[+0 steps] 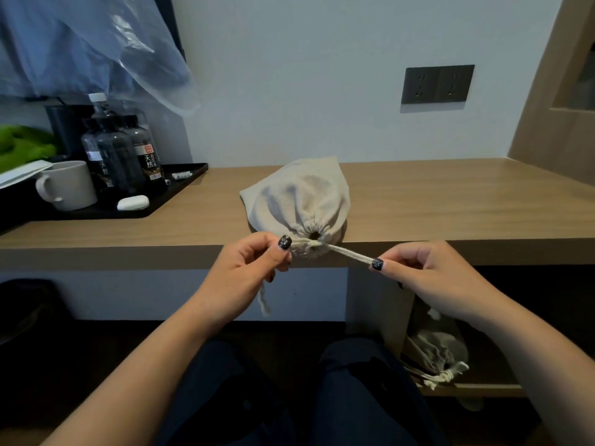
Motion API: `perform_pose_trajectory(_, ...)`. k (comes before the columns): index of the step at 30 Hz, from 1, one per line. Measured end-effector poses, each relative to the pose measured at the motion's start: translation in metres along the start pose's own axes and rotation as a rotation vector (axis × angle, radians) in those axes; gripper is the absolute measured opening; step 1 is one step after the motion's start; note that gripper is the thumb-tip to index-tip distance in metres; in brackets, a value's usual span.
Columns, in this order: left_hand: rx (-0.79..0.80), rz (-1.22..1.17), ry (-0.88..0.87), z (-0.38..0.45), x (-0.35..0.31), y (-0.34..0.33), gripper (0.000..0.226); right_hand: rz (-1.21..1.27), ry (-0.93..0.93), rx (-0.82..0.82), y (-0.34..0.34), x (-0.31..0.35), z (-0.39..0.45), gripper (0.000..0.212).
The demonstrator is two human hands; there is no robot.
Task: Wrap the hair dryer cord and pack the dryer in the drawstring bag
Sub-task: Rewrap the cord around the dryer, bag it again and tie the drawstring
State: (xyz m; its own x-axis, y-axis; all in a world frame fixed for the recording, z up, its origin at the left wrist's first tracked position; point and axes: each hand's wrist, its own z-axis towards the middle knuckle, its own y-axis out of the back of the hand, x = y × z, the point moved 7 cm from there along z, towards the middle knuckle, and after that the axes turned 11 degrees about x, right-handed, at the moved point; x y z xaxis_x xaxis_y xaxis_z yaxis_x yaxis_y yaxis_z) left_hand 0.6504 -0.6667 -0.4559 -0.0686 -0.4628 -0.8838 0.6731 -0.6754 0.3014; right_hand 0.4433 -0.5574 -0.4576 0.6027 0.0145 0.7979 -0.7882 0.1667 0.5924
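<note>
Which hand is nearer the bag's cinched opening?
Left. The left hand pinches the cord right beside the cinched opening of the drawstring bag; the right hand holds the drawstring farther out.

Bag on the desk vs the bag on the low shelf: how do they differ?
The bag on the desk lies in the light at the desk's front edge; the bag on the low shelf sits in shadow under it. The left hand and right hand pinch the desk bag's drawstring; the shelf bag is untouched. Both are beige cloth, cinched.
</note>
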Motion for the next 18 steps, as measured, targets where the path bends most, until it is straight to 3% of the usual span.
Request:
perform_pose_trajectory(6,-0.047,0.137,-0.094,0.026,-0.022,-0.010,0.031,-0.021,0.060,0.020,0.014,0.036,0.000,0.018)
perform_pose_trajectory(10,-0.062,-0.069,-0.109,0.036,-0.037,-0.017,0.039,-0.059,0.134,-0.023,0.029,0.065,0.004,0.019)
perform_pose_trajectory(18,-0.081,-0.063,-0.048,0.043,-0.027,-0.021,0.024,0.001,0.237,-0.048,0.037,0.105,0.016,0.017)
